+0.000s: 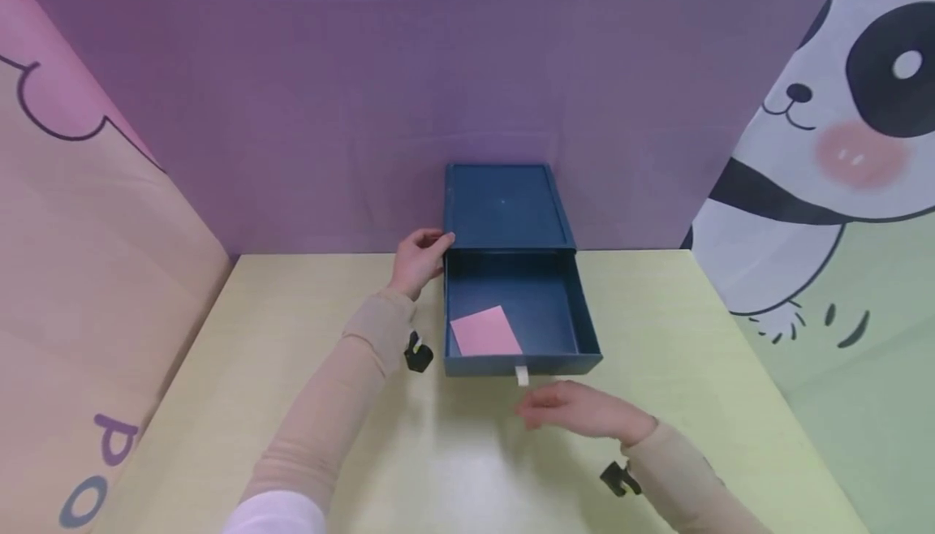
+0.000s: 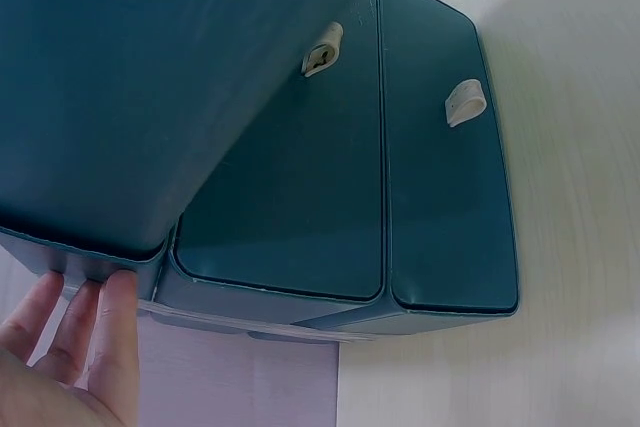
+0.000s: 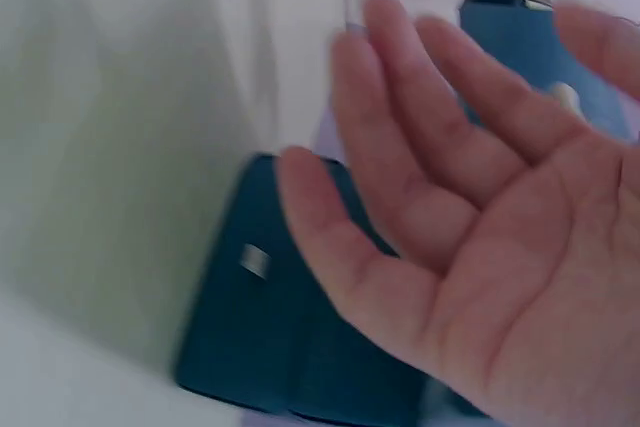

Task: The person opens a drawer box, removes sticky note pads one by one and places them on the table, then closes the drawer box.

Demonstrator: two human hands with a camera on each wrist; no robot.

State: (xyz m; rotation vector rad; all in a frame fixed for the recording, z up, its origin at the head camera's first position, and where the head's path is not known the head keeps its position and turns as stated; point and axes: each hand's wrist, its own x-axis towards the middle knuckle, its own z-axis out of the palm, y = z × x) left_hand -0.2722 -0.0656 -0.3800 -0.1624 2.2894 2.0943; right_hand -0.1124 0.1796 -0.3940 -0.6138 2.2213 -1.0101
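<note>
A dark blue drawer cabinet (image 1: pixel 507 208) stands against the purple backdrop, its top drawer (image 1: pixel 548 307) pulled out. Inside that drawer, at the front left, lies a pink square of paper (image 1: pixel 488 332). A white pull tab (image 1: pixel 522 376) sticks out from the drawer front. My left hand (image 1: pixel 418 261) touches the cabinet's left side near its top front corner; the left wrist view shows its straight fingers (image 2: pixel 118 337) against that side. My right hand (image 1: pixel 584 411) hovers just in front of the tab, apart from it, holding nothing. Its fingers look loosely bent in the right wrist view.
Beneath the open drawer are two closed drawers, a middle one (image 2: pixel 290 197) and a bottom one (image 2: pixel 450 197), each with a pale loop tab. The cabinet rests on a light wooden table (image 1: pixel 314 307). A panda-printed cloth (image 1: pixel 789 193) hangs at the right.
</note>
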